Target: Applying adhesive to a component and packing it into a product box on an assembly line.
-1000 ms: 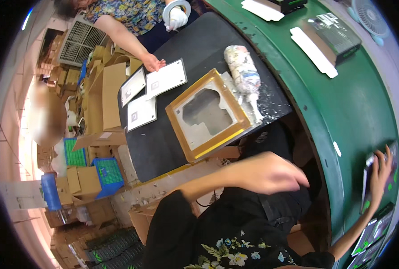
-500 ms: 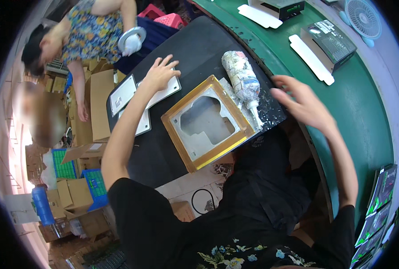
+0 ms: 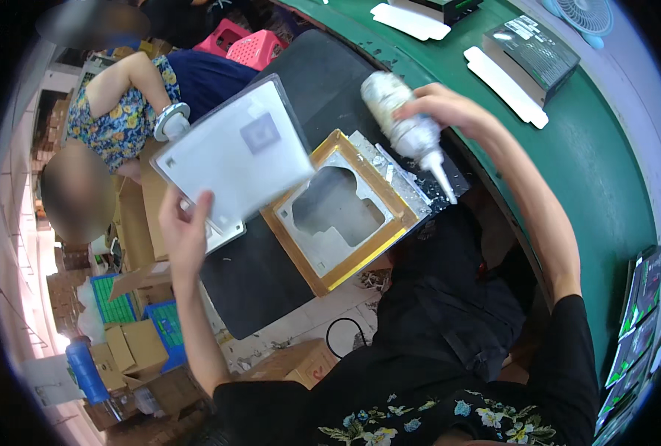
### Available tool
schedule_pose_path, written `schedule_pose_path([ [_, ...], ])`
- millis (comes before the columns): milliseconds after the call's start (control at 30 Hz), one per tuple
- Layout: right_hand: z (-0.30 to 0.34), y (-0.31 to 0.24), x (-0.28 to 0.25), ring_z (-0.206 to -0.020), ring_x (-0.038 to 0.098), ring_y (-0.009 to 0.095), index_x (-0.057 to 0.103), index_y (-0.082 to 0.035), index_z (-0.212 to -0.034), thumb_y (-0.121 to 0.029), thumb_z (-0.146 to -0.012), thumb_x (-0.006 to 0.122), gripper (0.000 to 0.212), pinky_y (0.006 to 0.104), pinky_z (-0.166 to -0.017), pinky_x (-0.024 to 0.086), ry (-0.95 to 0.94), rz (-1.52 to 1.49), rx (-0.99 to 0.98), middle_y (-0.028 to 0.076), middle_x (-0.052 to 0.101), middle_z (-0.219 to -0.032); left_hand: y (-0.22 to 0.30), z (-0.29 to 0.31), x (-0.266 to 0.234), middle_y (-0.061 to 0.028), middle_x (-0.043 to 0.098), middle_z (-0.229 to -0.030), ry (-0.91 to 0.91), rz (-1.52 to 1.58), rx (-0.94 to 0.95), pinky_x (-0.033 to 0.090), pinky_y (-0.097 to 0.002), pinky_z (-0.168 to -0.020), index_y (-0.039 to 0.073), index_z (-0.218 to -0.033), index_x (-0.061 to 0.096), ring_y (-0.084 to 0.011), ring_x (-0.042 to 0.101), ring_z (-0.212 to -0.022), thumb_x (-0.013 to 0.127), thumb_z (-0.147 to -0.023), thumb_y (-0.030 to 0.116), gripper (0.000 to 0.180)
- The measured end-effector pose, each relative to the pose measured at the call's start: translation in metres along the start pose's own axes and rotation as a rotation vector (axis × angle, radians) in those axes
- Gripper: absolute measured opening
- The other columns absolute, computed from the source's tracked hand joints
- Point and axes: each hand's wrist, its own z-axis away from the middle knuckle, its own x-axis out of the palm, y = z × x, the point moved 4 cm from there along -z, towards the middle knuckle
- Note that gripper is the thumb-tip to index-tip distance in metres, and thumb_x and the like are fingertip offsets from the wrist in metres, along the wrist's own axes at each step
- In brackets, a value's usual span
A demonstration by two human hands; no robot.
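A flat white panel [image 3: 219, 171] with rounded corners, a dark rim and a grey square patch is raised off the black work surface. My left hand [image 3: 184, 232] grips its lower edge with thumb and fingers. Another white panel [image 3: 231, 236] lies beneath it, mostly hidden. My right hand [image 3: 449, 110] is wrapped around a squeeze bottle [image 3: 399, 123] with a smeared, papery covering and a white nozzle pointing down toward me. Between the hands, a brown-taped frame [image 3: 291, 254] with a cut-out white template inside lies on the surface.
Open dark boxes [image 3: 542, 56] with white flaps stand on the green table [image 3: 568, 186] at the right, near a blue fan [image 3: 587, 16]. Another person [image 3: 126, 111] works at the far left beside cardboard boxes [image 3: 133, 349]. A pink stool [image 3: 256, 50] stands behind the black surface [image 3: 252, 301].
My left hand has picked up a white panel and drawn it nearer to me. My right hand has moved left onto the squeeze bottle and taken hold of it. The other person has shifted.
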Motion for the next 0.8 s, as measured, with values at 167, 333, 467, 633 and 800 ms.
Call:
schedule_pose_path([
  [167, 0.074, -0.063, -0.031, -0.101, 0.067, 0.021, 0.058, 0.003, -0.122, -0.042, -0.082, 0.074, 0.063, 0.0338, -0.093, 0.053, 0.047, -0.423, -0.426, 0.011, 0.068, -0.111, -0.057, 0.092, 0.067, -0.0082, 0.068, -0.108, -0.019, 0.626, -0.458, 0.053, -0.0262, -0.079, -0.004, -0.123, 0.056, -0.0117, 0.065, -0.092, 0.067, -0.095, 0.014, 0.035],
  [333, 0.097, -0.076, -0.021, -0.12, 0.058, 0.025, 0.047, 0.004, -0.135, -0.032, -0.081, 0.075, 0.07, 0.0423, -0.108, 0.042, 0.039, -0.69, -0.57, 0.015, 0.06, -0.128, -0.05, 0.111, 0.103, -0.0105, 0.069, -0.105, -0.147, 0.651, -0.636, 0.059, -0.0257, -0.067, -0.001, -0.124, 0.052, -0.0121, 0.068, -0.083, 0.065, -0.096, 0.017, 0.036],
  [467, 0.108, -0.089, 0.033, -0.108, 0.066, 0.022, 0.058, 0.004, -0.124, -0.014, -0.076, 0.083, 0.058, 0.0377, -0.1, 0.049, 0.078, -0.563, -0.616, 0.013, 0.067, -0.117, -0.058, 0.106, 0.101, -0.0128, 0.069, -0.098, -0.158, 0.553, -0.702, 0.058, -0.0242, -0.063, 0.004, -0.121, 0.048, -0.0136, 0.071, -0.08, 0.056, -0.101, 0.02, 0.027],
  [633, 0.094, -0.076, 0.072, -0.101, 0.068, 0.021, 0.061, 0.004, -0.118, -0.008, -0.071, 0.086, 0.054, 0.0362, -0.096, 0.051, 0.02, -0.698, -0.561, 0.013, 0.069, -0.11, -0.073, 0.095, 0.1, -0.0087, 0.068, -0.084, -0.127, 0.569, -0.669, 0.057, -0.0223, -0.056, 0.008, -0.101, 0.045, -0.0138, 0.07, -0.066, 0.047, -0.106, 0.026, 0.019],
  [800, 0.065, -0.061, 0.115, -0.108, 0.063, 0.017, 0.056, 0.001, -0.124, 0.001, -0.068, 0.086, 0.063, 0.0341, -0.097, 0.049, -0.118, -0.523, -0.575, 0.008, 0.068, -0.116, -0.069, 0.094, 0.11, -0.0029, 0.066, -0.085, -0.1, 0.603, -0.666, 0.055, -0.0196, -0.051, 0.01, -0.095, 0.049, -0.0082, 0.068, -0.064, 0.051, -0.104, 0.027, 0.02],
])
